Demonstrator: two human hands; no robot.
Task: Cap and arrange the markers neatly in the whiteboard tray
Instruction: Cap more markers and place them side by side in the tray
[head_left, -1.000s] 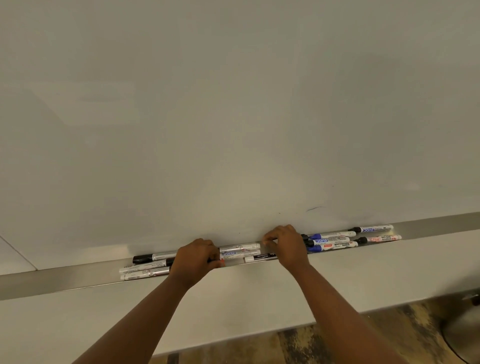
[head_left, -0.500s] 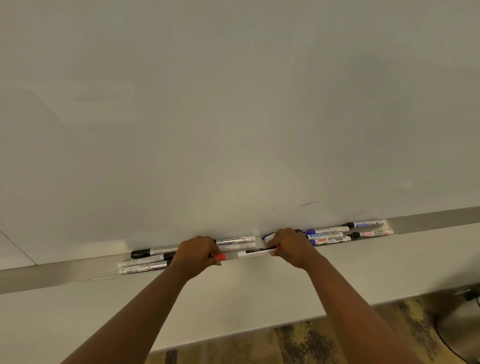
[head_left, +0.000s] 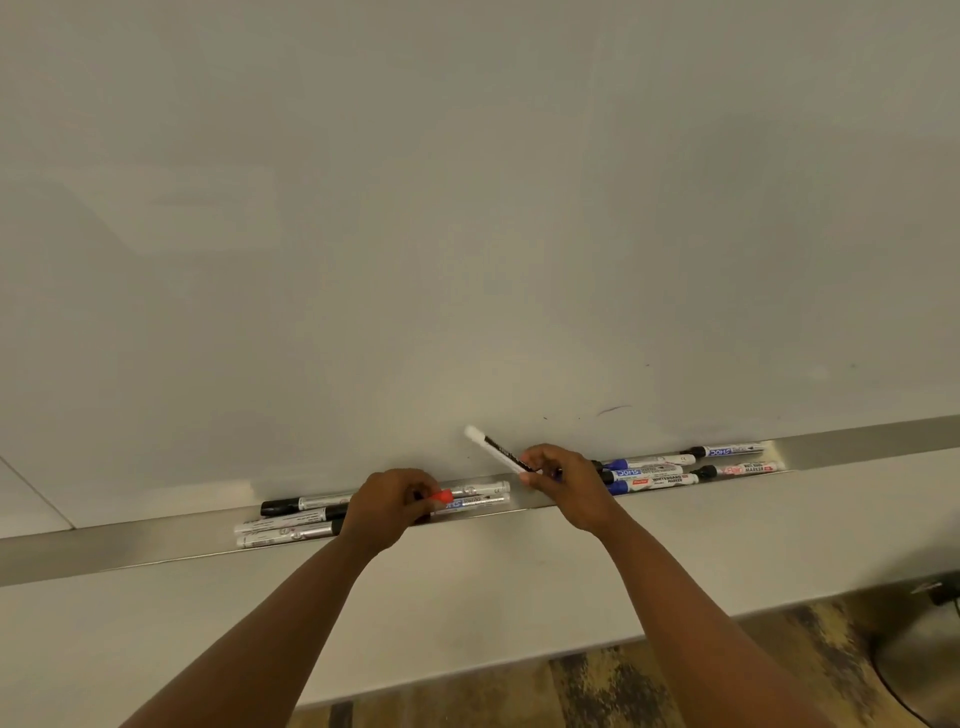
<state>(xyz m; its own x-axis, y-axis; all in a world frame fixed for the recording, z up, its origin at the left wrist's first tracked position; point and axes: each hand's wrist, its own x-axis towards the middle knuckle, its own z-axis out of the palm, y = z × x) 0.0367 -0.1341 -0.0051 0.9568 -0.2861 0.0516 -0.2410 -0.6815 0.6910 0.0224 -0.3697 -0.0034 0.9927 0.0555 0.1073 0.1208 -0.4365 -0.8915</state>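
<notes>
A metal tray (head_left: 130, 548) runs along the bottom of the whiteboard (head_left: 467, 208). My right hand (head_left: 563, 483) holds a white marker (head_left: 496, 449) tilted up to the left, its white end raised in front of the board. My left hand (head_left: 392, 506) is closed on a red cap (head_left: 442, 496) just above the tray. Several markers (head_left: 291, 519) lie in the tray left of my left hand, two silver ones (head_left: 480, 496) between my hands, and several capped blue and black ones (head_left: 680, 467) to the right.
Below the tray is a plain white wall panel (head_left: 467, 597). A patterned floor (head_left: 597, 686) shows at the bottom, with a dark cable (head_left: 935, 597) at the lower right. Faint pen marks (head_left: 613, 410) sit on the board above the right markers.
My right hand has lifted the white marker out of the tray and tilted it up against the board. The red cap has stayed in my left hand, now apart from the marker.
</notes>
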